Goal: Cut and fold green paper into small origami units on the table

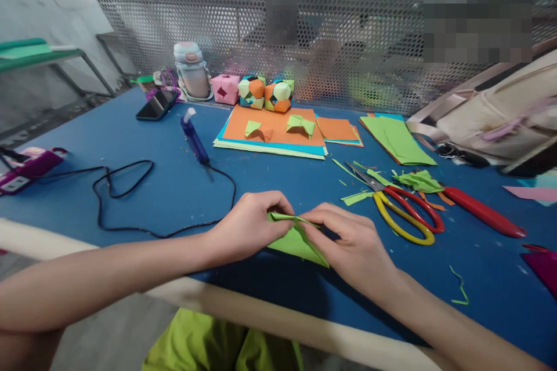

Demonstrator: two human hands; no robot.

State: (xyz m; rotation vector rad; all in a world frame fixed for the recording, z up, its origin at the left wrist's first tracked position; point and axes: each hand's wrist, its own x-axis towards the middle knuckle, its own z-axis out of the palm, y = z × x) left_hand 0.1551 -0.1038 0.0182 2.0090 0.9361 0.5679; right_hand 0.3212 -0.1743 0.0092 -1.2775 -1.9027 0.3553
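A green paper sheet point(300, 244) is held by both hands just above the front edge of the blue table. My left hand point(255, 225) pinches its upper left edge, fingers curled over it. On the other side my right hand point(348, 237) grips the upper right edge between thumb and fingers. The paper's top edge is bent over between the two hands, and its lower part hangs toward the table front. Behind it, two small folded paper pieces point(301, 125) rest on a stack of orange, blue and green sheets point(278, 119).
Scissors point(402, 208), green scraps and a red-handled tool point(485, 211) lie right. A blue glue gun point(194, 139) with a looping black cord stands left, near a phone point(156, 105). Paper cubes point(252, 93), a bottle point(192, 72), green sheets point(398, 142) and a bag point(491, 104) are behind.
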